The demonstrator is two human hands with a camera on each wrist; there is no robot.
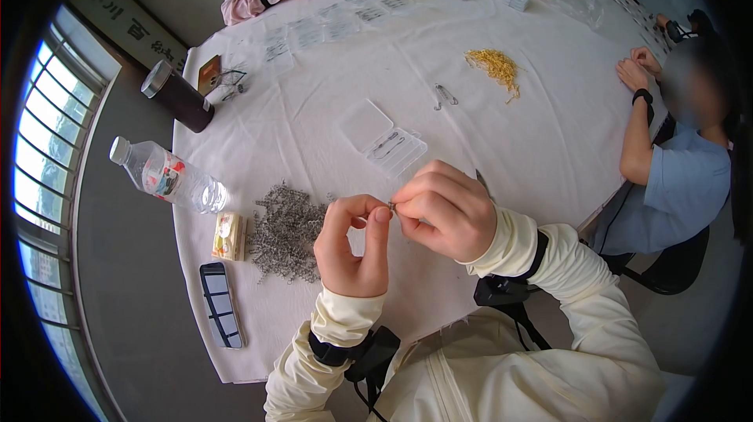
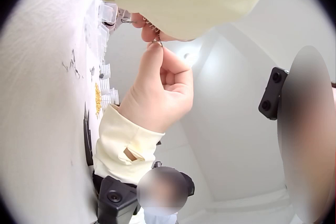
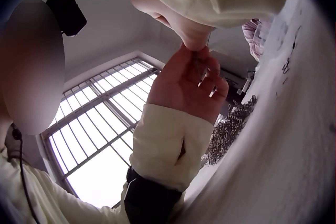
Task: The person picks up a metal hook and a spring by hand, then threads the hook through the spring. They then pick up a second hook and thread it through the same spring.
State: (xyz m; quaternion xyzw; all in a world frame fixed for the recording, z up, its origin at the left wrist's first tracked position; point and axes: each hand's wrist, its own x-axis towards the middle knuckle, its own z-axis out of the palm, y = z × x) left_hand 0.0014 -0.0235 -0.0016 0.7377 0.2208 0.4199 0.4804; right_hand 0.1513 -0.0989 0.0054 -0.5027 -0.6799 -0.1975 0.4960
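Both your hands are raised over the desk [image 1: 549, 151], fingertips together: your left hand [image 1: 353, 253] and right hand [image 1: 449, 214] pinch a small metal wire piece [image 1: 392, 206] between them. In the left wrist view, its coiled part slants down from your left fingertips toward the right hand's pinch; you cannot tell which end is its front.

Just beside your left hand lies a tangled grey wire pile [image 1: 286, 231], with the snack packet [image 1: 228, 236] against its outer side. Your phone [image 1: 222, 306] lies near the desk's left edge, its long side roughly along it. Beyond your fingertips sits the open clear box [image 1: 408, 161], its lid tilted away from you. A dark tool [image 1: 482, 181] lies just behind your right hand; past it, white cloth stretches to the right edge. The near edge runs between your hands and your torso.
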